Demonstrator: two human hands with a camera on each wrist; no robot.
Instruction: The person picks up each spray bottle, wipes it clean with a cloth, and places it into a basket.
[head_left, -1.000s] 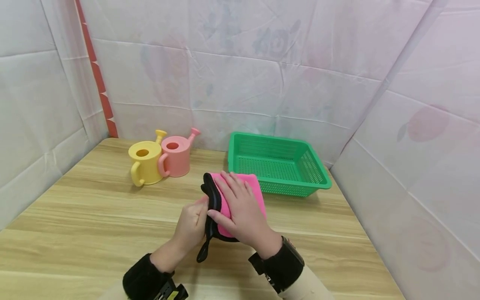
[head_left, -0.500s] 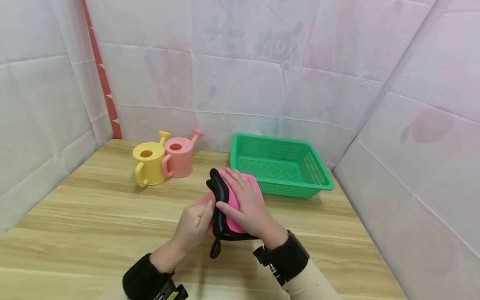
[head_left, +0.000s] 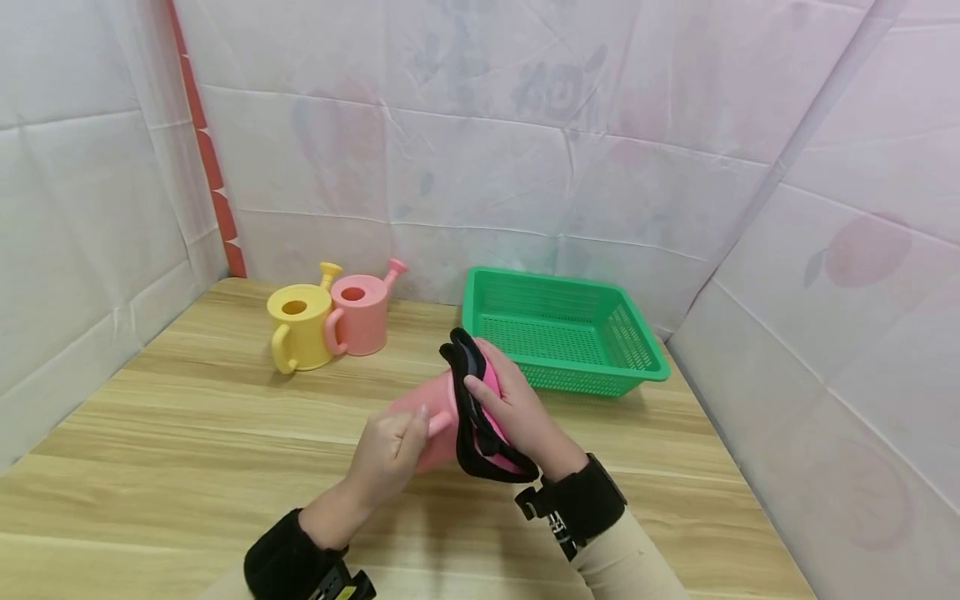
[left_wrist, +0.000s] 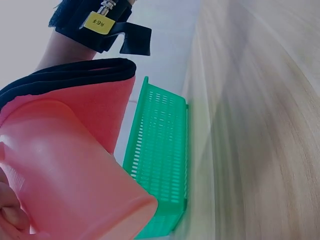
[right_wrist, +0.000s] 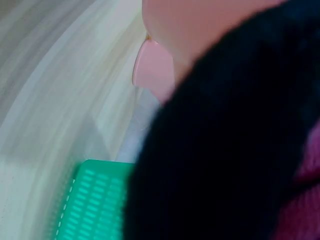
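In the frame's lower middle, your left hand (head_left: 388, 450) grips the tilted pink can (head_left: 431, 393) by its handle (head_left: 441, 423), apparently steadying it against the folded cloth (head_left: 474, 429) your right hand (head_left: 521, 417) clasps.

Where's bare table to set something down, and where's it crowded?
Bare: the table left of the left hand, in front of the yellow watering can; also right of the right hand, in front of the green basket. Crowded: back left, that can beside a pink watering can; centre, held vessel and cloth.
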